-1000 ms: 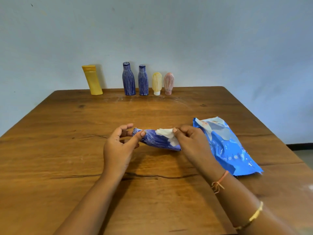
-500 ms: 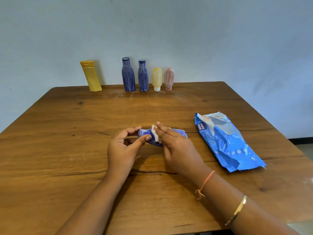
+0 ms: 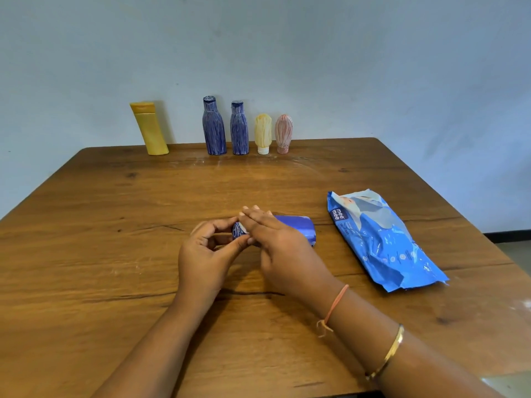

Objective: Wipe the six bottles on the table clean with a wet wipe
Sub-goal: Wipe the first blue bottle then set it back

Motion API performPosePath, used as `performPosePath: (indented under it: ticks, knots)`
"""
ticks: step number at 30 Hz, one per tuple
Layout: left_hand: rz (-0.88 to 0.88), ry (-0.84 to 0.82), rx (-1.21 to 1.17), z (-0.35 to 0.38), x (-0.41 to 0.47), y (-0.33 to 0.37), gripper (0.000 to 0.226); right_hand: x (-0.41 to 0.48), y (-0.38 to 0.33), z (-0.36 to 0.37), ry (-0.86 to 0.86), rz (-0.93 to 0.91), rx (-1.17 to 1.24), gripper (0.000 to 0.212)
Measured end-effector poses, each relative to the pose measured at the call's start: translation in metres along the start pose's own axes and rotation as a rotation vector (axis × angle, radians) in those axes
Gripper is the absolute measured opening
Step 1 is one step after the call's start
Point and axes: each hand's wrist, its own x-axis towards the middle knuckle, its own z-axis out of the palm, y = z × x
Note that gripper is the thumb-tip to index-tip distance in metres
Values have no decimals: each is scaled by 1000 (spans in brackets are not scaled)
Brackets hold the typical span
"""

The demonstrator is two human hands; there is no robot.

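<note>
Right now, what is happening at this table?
A person holds a blue bottle lying on its side on the wooden table. The left hand pinches its cap end, and the right hand covers its body. Five more bottles stand by the wall. A blue wipes pack lies to the right.

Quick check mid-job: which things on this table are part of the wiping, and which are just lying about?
Part of the job:
- blue bottle, lying in both hands
- left hand
- right hand
- five bottles by the wall: yellow bottle, two blue, cream, pink
- wipes pack

Just there:
- bangle
- wrist thread
</note>
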Motion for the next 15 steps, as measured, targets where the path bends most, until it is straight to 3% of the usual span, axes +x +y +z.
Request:
performPosePath:
  ticks: [9, 12, 15]
  knots:
    - [66, -28, 59, -1, 1, 2, 35, -2, 54, -28, 78, 422, -33, 50]
    - [106, -43, 99, 0, 0, 6, 34, 7, 29, -26, -47, 339, -83, 55]
    - [140, -58, 65, 0, -1, 7, 36, 11, 0, -16, -108, 112, -99, 56]
